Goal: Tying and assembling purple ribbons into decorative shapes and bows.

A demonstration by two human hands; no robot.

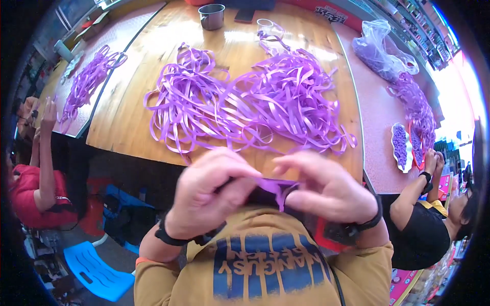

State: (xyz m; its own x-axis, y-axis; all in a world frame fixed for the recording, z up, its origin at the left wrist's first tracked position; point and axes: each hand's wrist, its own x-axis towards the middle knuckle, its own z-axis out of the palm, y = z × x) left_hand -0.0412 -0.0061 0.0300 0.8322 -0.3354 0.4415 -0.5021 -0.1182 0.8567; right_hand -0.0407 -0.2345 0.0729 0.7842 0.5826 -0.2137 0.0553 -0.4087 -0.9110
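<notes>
In front of my chest, above the near table edge, a short piece of purple ribbon (275,187) stretches between my hands, its end folded and hanging down. My left hand (209,191) pinches it between thumb and bent fingers. On the other side, my right hand (329,189) holds the ribbon near the thumb tip, with the index finger raised off it; both hands are slightly blurred. Just beyond them, two large tangled heaps of purple ribbon lie on the wooden table: a left heap (191,99) and a right heap (296,92), their strands meeting in the middle.
A metal mug (212,17), a dark phone (244,16) and a clear cup (265,28) stand toward the table's far edge. Co-workers sit left and right at pink tables with more ribbon (92,81). On the right are a plastic bag (383,48) and a white tray (393,159) of purple pieces.
</notes>
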